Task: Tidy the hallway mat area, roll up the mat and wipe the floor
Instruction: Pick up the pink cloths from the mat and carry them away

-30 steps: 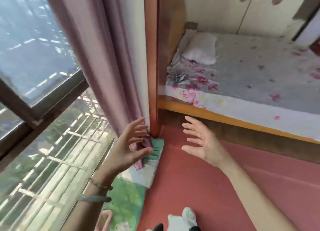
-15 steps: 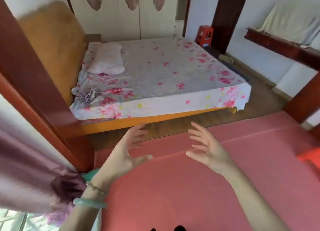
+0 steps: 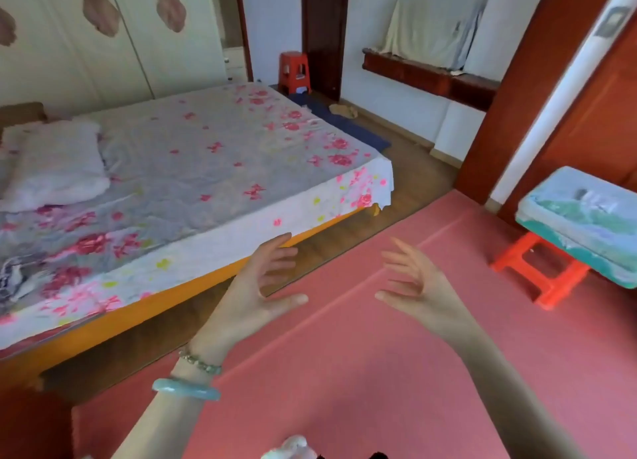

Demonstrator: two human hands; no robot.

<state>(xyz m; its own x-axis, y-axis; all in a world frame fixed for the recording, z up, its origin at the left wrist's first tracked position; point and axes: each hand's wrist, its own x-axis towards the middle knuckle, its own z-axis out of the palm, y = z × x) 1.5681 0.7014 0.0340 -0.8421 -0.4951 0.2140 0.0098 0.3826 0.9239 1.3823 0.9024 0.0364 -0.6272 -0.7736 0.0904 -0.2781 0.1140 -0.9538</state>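
A large pink mat (image 3: pixel 362 372) lies flat on the floor and fills the lower right of the view, with a crease line running across it. My left hand (image 3: pixel 255 296) hovers above the mat's near edge, fingers spread and relaxed, holding nothing. My right hand (image 3: pixel 417 286) hovers beside it to the right, palm facing left, fingers also spread and empty. Both hands are apart from the mat and from each other. A green bangle and a bead bracelet sit on my left wrist.
A bed (image 3: pixel 179 183) with a floral sheet and orange frame stands to the left, wooden floor (image 3: pixel 413 179) showing past it. A red stool (image 3: pixel 541 272) stands on the mat at right under a green-white folded pad (image 3: pixel 582 221). Another red stool (image 3: pixel 293 72) is by the far door.
The view has swung right, away from the window, curtain and folded cloth, toward the bed and the open mat. Both hands stayed raised and empty.
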